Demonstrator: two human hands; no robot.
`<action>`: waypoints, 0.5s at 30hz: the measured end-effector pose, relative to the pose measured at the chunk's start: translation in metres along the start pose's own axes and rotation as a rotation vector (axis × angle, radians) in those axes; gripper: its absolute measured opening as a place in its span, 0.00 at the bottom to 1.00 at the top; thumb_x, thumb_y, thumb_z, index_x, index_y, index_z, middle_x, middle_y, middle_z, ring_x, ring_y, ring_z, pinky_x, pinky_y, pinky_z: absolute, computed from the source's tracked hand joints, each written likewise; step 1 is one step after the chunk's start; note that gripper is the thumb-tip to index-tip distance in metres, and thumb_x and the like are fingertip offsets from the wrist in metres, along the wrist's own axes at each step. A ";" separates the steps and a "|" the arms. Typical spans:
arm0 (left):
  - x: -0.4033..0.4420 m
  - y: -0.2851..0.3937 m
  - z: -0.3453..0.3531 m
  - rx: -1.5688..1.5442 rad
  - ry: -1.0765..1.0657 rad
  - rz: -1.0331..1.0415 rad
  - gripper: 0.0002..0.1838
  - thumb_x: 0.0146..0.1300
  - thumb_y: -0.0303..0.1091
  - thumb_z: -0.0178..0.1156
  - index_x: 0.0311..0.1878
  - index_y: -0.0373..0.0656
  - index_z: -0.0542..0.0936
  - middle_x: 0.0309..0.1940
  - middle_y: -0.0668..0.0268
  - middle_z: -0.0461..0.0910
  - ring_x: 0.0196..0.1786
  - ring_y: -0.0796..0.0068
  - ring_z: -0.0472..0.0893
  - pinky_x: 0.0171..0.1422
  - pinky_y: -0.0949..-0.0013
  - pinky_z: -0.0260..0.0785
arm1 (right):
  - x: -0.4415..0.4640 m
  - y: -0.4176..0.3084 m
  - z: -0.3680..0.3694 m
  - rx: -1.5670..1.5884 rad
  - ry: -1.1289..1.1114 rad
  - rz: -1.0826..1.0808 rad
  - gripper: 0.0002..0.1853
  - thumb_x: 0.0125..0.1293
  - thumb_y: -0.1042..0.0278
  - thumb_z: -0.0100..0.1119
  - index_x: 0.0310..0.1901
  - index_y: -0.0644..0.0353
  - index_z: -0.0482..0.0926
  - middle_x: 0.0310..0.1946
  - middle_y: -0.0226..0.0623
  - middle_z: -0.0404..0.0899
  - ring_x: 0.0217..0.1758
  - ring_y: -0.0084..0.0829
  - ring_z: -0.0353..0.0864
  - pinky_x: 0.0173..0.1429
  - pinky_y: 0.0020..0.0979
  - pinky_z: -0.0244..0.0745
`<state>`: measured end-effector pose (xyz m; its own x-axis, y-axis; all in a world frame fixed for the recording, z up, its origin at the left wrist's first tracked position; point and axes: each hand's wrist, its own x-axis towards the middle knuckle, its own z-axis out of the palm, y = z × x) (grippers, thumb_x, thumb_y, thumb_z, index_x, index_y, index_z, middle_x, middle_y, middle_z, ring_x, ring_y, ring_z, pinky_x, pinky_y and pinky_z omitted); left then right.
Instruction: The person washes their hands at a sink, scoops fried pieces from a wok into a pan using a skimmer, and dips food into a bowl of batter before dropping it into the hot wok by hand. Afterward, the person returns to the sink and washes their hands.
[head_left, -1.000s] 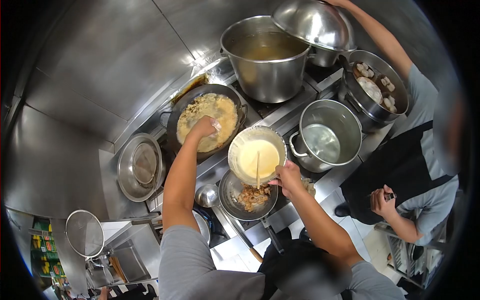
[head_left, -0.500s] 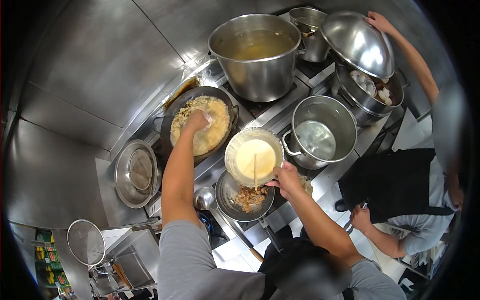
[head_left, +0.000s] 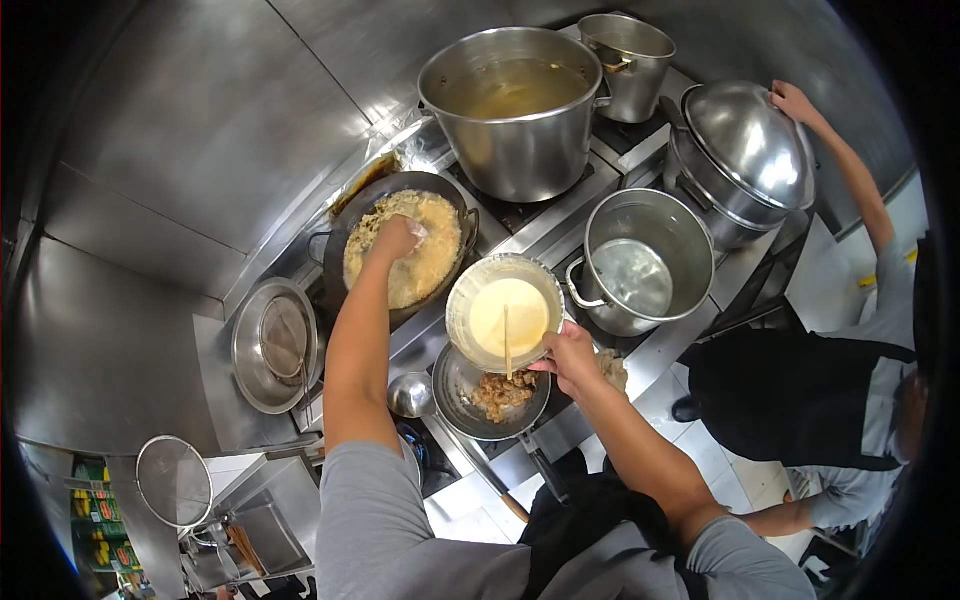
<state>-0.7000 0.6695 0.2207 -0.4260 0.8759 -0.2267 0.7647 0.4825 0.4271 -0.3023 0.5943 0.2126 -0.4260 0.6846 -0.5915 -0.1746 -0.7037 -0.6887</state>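
My left hand (head_left: 398, 238) is over the wok (head_left: 346, 218) of foaming oil, its fingers bunched and coated with something pale; what they hold, if anything, is hidden. With my right hand (head_left: 568, 358) I grip the rim of a bowl of pale yellow batter (head_left: 506, 312), in which a wooden stick rests. The bowl is held between the wok and a frying pan (head_left: 462, 408), partly above the pan. Browned food pieces (head_left: 500, 397) lie in that pan.
Big stockpot (head_left: 513, 150) behind; pot of clear liquid (head_left: 650, 262) at right. A co-worker (head_left: 800, 395) has a hand on a domed lid (head_left: 750, 140). Ladle (head_left: 411, 394) beside the pan, strainer on a basin (head_left: 262, 388) at left, burner flame (head_left: 415, 447) in front.
The co-worker's domed lid has come down over the steamer pot at the right, and the co-worker's body has shifted. My hands stay over the wok and on the bowl.
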 end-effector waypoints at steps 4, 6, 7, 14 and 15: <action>0.007 -0.008 0.002 0.117 0.104 0.125 0.12 0.53 0.30 0.64 0.42 0.40 0.86 0.36 0.55 0.86 0.39 0.58 0.86 0.47 0.61 0.76 | -0.001 0.003 -0.002 0.000 -0.009 -0.003 0.15 0.58 0.79 0.50 0.48 0.67 0.76 0.36 0.39 0.82 0.31 0.28 0.84 0.30 0.25 0.86; 0.003 -0.005 -0.004 0.223 0.089 0.112 0.12 0.52 0.31 0.65 0.41 0.39 0.86 0.36 0.53 0.85 0.39 0.58 0.86 0.46 0.60 0.77 | -0.003 0.005 -0.003 0.004 -0.004 0.000 0.15 0.59 0.79 0.51 0.48 0.67 0.76 0.36 0.39 0.82 0.31 0.28 0.85 0.30 0.26 0.86; 0.001 -0.004 -0.006 0.328 0.072 0.097 0.12 0.52 0.31 0.65 0.40 0.38 0.85 0.36 0.52 0.85 0.39 0.57 0.86 0.45 0.60 0.77 | -0.004 0.005 -0.003 0.012 -0.003 -0.005 0.14 0.59 0.78 0.51 0.48 0.67 0.75 0.36 0.39 0.82 0.31 0.28 0.85 0.29 0.26 0.86; -0.021 -0.007 -0.007 -0.001 -0.223 -0.019 0.12 0.50 0.32 0.65 0.36 0.35 0.84 0.31 0.44 0.82 0.39 0.47 0.83 0.47 0.57 0.75 | -0.014 0.008 -0.006 0.049 0.007 -0.015 0.14 0.58 0.78 0.52 0.47 0.67 0.76 0.35 0.37 0.81 0.32 0.28 0.84 0.28 0.26 0.86; -0.012 -0.012 -0.001 0.090 -0.071 0.025 0.11 0.51 0.32 0.65 0.37 0.39 0.85 0.32 0.48 0.84 0.39 0.51 0.84 0.46 0.59 0.75 | -0.015 0.009 -0.007 0.049 0.008 -0.017 0.14 0.58 0.78 0.52 0.47 0.67 0.76 0.35 0.37 0.81 0.32 0.28 0.84 0.28 0.26 0.86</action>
<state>-0.7043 0.6528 0.2187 -0.3734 0.8846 -0.2793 0.8166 0.4563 0.3536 -0.2913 0.5787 0.2126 -0.4159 0.6980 -0.5830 -0.2256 -0.7002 -0.6774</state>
